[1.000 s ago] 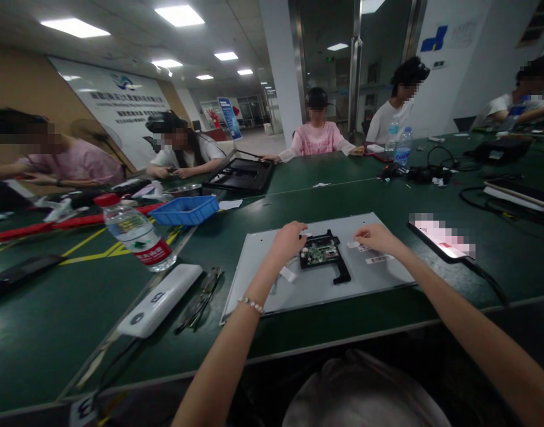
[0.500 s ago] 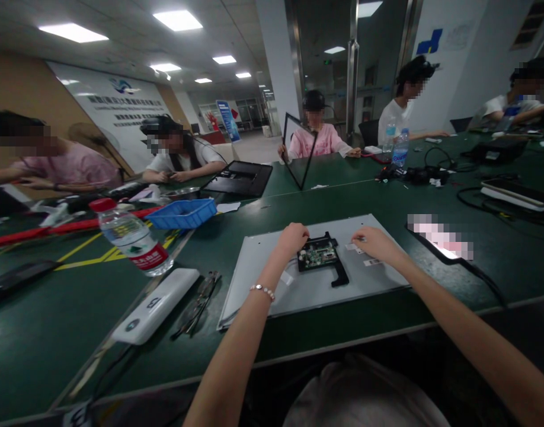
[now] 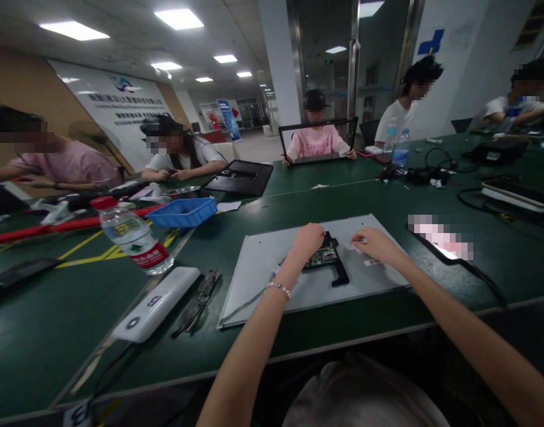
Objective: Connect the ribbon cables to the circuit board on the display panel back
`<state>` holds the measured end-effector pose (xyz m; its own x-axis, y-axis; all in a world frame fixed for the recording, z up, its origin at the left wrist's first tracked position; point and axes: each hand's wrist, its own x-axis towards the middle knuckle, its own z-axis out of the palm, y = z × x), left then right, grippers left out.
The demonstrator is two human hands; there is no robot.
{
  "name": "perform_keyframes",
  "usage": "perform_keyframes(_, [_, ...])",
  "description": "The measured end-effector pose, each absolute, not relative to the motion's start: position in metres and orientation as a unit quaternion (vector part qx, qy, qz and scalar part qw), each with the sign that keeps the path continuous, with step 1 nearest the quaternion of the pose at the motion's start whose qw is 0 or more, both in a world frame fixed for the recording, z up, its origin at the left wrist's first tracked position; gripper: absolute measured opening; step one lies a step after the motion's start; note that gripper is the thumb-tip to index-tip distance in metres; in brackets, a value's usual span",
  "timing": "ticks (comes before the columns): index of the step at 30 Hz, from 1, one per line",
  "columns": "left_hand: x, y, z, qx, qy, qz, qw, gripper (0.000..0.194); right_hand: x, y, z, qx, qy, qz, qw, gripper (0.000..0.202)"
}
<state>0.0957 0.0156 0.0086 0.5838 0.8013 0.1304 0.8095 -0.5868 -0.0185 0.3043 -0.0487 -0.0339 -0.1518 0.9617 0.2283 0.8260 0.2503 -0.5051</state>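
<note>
A flat grey metal panel [image 3: 254, 270] lies on the green table before me. On it sits a black bracket [image 3: 341, 274] with a green circuit board [image 3: 328, 256], partly covered by my left hand [image 3: 309, 240]. The fingers of that hand are curled together at the board's upper edge; what they hold, if anything, is hidden. My right hand [image 3: 375, 244] hovers by the panel's right part, thumb and fingertips pinched together, near white labels [image 3: 372, 262]. Anything in the pinch is too small to name. A thin grey cable [image 3: 249, 303] runs across the panel's left side.
To the left are glasses [image 3: 200, 302], a white power bank [image 3: 159, 303], a water bottle [image 3: 136, 240] and a blue tray [image 3: 183, 213]. A lit phone [image 3: 441, 242] with a cable lies right. Across the table, a person holds a black frame [image 3: 319, 126]; other people sit around.
My left hand has moved right, across the circuit board, uncovering more of the grey cable. My right hand has stayed in place. The person opposite has turned the black frame level, with both hands on it.
</note>
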Motion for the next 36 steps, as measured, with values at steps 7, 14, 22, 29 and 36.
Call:
perform_keyframes(7, [0.078, 0.006, 0.018, -0.894, -0.437, -0.088, 0.041, 0.028, 0.304, -0.049, -0.033, -0.602, -0.733, 0.167, 0.271, 0.026])
perform_keyframes(14, [0.067, -0.027, 0.024, -0.906, -0.399, -0.14, 0.033, 0.03, 0.307, -0.046, -0.036, -0.595, -0.736, 0.185, 0.266, 0.022])
perform_keyframes(22, [0.066, -0.06, 0.013, -0.929, -0.329, -0.166, 0.019, 0.036, 0.308, -0.045, -0.036, -0.597, -0.718, 0.209, 0.289, 0.014])
perform_keyframes(29, [0.062, -0.055, 0.005, -0.914, -0.35, -0.205, 0.001, 0.042, 0.295, -0.056, -0.019, -0.524, -0.651, 0.415, 0.361, 0.016])
perform_keyframes(36, [0.067, -0.057, 0.0, -0.936, -0.304, -0.179, 0.002, 0.036, 0.282, -0.059, -0.019, -0.524, -0.634, 0.444, 0.356, 0.013])
